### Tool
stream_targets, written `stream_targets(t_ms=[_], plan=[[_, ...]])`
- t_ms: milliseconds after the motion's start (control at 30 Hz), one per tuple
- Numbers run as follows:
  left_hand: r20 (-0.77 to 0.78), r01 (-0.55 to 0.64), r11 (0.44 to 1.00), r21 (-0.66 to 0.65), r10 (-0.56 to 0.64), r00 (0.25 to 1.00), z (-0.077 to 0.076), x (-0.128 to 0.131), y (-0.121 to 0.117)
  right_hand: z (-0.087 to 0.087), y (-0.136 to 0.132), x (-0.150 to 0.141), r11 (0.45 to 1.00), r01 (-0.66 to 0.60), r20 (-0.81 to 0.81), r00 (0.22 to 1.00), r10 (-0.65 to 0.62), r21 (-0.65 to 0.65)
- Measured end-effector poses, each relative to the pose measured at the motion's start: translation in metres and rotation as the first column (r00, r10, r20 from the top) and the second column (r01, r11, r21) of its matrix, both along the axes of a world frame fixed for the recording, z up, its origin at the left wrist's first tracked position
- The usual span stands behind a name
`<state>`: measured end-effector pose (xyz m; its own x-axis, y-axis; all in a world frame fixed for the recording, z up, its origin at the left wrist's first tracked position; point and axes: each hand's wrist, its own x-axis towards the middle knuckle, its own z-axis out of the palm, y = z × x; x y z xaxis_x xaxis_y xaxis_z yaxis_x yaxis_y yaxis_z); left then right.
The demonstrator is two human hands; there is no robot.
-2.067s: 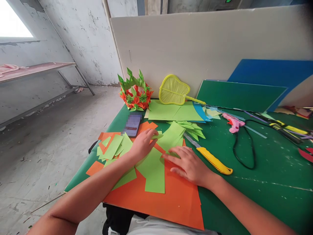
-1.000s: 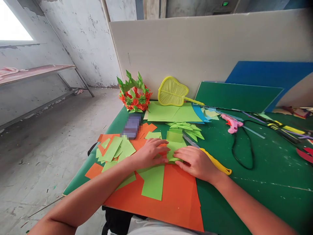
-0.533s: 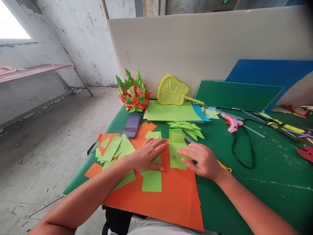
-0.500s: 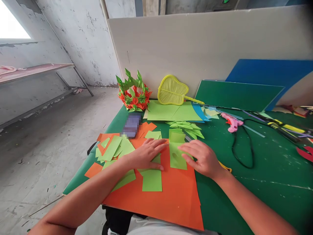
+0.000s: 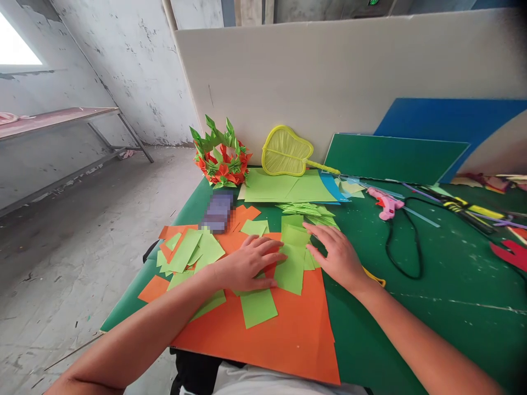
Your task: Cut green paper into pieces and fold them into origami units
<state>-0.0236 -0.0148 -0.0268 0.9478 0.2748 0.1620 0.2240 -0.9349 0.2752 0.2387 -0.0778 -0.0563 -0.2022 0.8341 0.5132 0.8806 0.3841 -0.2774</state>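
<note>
My left hand [image 5: 247, 264] lies flat with fingers spread on light green paper pieces over a large orange sheet [image 5: 284, 334]. Its fingertips touch a light green rectangle [image 5: 291, 269]. My right hand [image 5: 335, 253] rests flat beside it, fingers stretched out over more green pieces [image 5: 295, 230] at the sheet's far right corner. Neither hand grips anything. A separate green rectangle [image 5: 257, 307] lies just under my left hand. A yellow utility knife [image 5: 374, 275] pokes out from behind my right wrist.
A pile of green scraps [image 5: 189, 251] lies at the left table edge beside a blurred phone [image 5: 216, 211]. Farther back stand an orange-green paper wreath [image 5: 218, 156], a yellow fan [image 5: 288, 156], green sheets [image 5: 288, 186], folded green pieces [image 5: 308, 211] and a pink glue gun [image 5: 382, 202] with its black cord.
My right hand slid forward, away from me, and now lies flat over the green pieces. The green rectangle shifted left and tilted beside my left fingertips. My left hand stayed put.
</note>
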Motion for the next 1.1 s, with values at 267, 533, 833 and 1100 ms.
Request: stream_targets(t_ms=[267,533,833,1100], plan=[[0.039,0.037,0.999,-0.002,-0.036,0.999,-0.003,0.005,0.0,0.005,-0.003,-0.004,0.997,-0.067,-0.073,0.995,0.07,0.04],[0.028,-0.019,1.0,-0.019,0.02,0.999,-0.004,0.008,-0.002,0.005,-0.005,-0.003,0.969,-0.235,0.008,0.972,0.236,-0.074],[0.006,-0.08,0.997,-0.007,0.08,0.997,-0.003,0.009,-0.004,0.006,-0.004,-0.012,0.967,-0.202,-0.065,0.979,0.194,-0.158],[0.077,-0.109,0.988,-0.108,0.118,0.99,-0.009,0.012,-0.005,-0.005,0.002,-0.015,0.966,-0.148,-0.227,0.969,0.099,-0.211]])
